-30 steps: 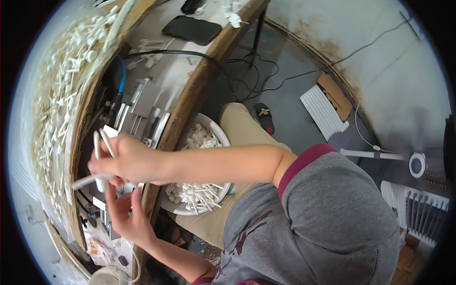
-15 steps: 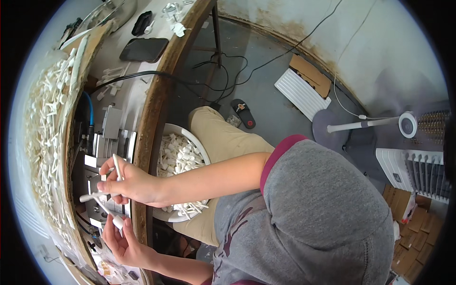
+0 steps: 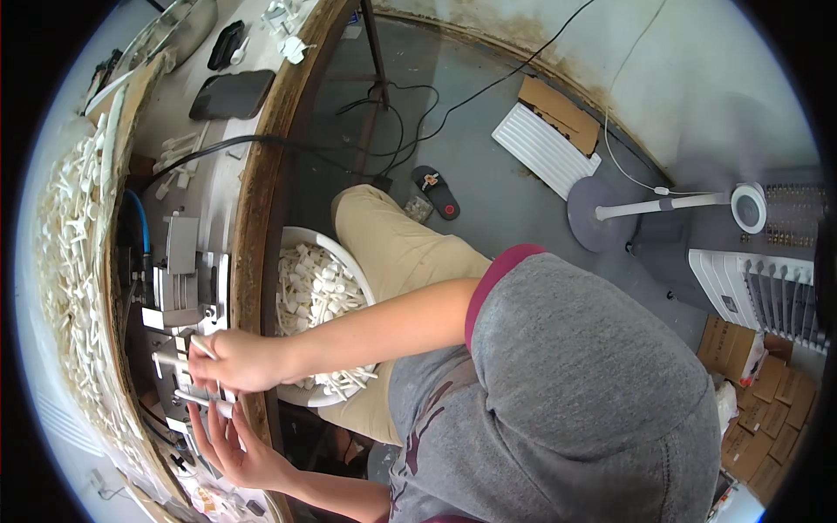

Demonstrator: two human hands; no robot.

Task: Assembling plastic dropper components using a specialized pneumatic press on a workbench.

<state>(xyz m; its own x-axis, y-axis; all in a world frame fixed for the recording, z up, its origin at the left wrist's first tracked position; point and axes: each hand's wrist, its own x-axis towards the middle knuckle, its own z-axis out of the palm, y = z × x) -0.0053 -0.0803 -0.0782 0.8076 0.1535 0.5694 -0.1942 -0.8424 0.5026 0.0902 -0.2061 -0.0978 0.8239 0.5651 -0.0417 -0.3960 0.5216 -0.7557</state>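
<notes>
My right hand (image 3: 248, 359), the upper one, is closed on slim white plastic sticks. One stick (image 3: 205, 348) pokes up past its fingers, and another with a thicker end (image 3: 168, 358) points left. Lower down, my left hand (image 3: 242, 451) pinches a white capped stick (image 3: 224, 408) by its wide end, its thin shaft pointing left towards the metal jig. Both hands are over the grey metal jig (image 3: 180, 292) on the bench, whose lower part they partly hide. Beneath my right forearm sits a white tub (image 3: 356, 266) filled with white plastic pieces (image 3: 318, 288).
A long heap of white sticks (image 3: 70, 261) lies behind a cardboard edge on the left. A black phone (image 3: 232, 95) rests on the bench (image 3: 248, 196). A black cable (image 3: 288, 140) crosses the bench edge. A fan (image 3: 667, 203) and cartons (image 3: 758, 405) stand at right.
My right hand has moved down, closer to the left hand, and the sticks in it have tilted. The left hand's stick lies flatter. The whole view has shifted slightly left.
</notes>
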